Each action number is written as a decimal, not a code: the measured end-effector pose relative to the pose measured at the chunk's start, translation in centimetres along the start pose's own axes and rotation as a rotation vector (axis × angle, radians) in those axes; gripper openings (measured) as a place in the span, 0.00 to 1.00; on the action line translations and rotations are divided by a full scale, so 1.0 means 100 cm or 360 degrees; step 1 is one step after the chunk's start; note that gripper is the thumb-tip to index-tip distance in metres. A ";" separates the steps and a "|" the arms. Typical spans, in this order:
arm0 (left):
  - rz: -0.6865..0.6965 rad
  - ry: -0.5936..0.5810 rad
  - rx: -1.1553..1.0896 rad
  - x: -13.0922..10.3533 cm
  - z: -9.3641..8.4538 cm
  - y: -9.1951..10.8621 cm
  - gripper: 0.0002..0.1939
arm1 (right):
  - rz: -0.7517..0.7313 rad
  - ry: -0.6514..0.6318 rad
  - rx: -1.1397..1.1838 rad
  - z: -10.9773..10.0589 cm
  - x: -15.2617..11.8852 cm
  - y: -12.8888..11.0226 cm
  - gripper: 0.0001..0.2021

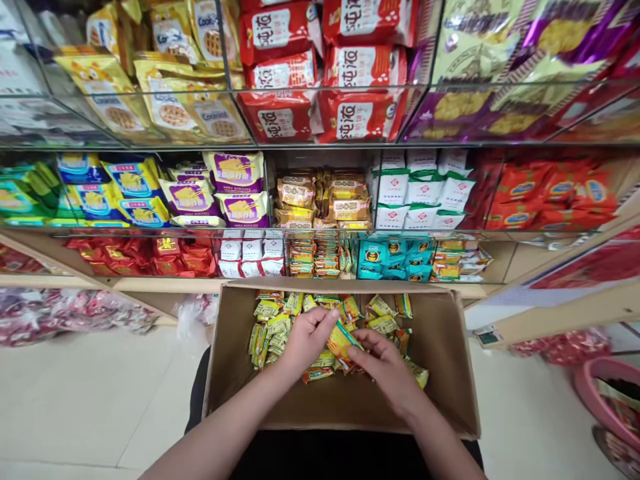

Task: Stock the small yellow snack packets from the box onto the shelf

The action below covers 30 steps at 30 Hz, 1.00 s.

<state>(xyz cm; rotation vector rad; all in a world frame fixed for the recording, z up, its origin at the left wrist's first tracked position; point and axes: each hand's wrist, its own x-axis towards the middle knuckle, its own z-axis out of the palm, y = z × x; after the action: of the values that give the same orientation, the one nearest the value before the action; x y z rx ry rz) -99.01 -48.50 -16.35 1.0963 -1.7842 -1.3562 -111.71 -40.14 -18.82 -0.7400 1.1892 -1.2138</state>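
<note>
An open cardboard box [400,410] rests on my lap, with many small yellow, green and orange snack packets [280,327] scattered over its bottom. Above them, my left hand [309,337] pinches the upper end of an orange-and-yellow packet [341,341] between thumb and fingers. My right hand [383,363] grips the lower right end of the same packet. The packet is tilted, its printed side facing up.
Shelves with clear dividers [320,143] rise in front, filled with bagged snacks. Just beyond the box is a low row with orange-green packets [327,257] and teal packets [395,259]. A pink tub [593,383] stands on the floor at right.
</note>
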 end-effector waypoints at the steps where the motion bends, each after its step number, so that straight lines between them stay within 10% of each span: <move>1: 0.0021 -0.0023 0.0001 -0.002 -0.002 0.000 0.17 | -0.0016 -0.0109 -0.0092 0.001 -0.001 -0.003 0.12; 5: 0.0075 -0.0024 -0.0368 -0.013 -0.007 -0.007 0.18 | -0.0095 -0.0145 -0.0168 0.012 -0.001 -0.011 0.13; 9: -0.0082 -0.0459 -0.0673 -0.024 -0.015 -0.016 0.24 | -0.0088 0.0076 -0.0060 0.020 0.004 -0.006 0.18; 15: 0.0118 -0.0701 0.0299 -0.024 -0.044 0.004 0.14 | -0.0382 -0.0118 -0.0856 0.011 0.009 -0.031 0.20; 21: 0.0469 -0.0170 0.1160 0.013 -0.106 0.029 0.18 | -0.0497 0.0066 -0.1288 0.002 0.046 -0.072 0.12; 24: 0.0285 0.0140 0.1507 0.043 -0.142 0.017 0.20 | -0.0349 0.0095 -0.1298 -0.004 0.092 -0.074 0.14; 30: 0.0034 0.0177 0.1536 0.068 -0.164 -0.019 0.21 | -0.0171 0.0024 -0.2056 0.022 0.201 -0.060 0.10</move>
<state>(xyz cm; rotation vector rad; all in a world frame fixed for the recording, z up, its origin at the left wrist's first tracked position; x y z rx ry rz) -87.48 -61.92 -13.82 1.5592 -2.4009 -0.3369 -112.95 -61.19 -18.38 -1.7306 1.9328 -0.3827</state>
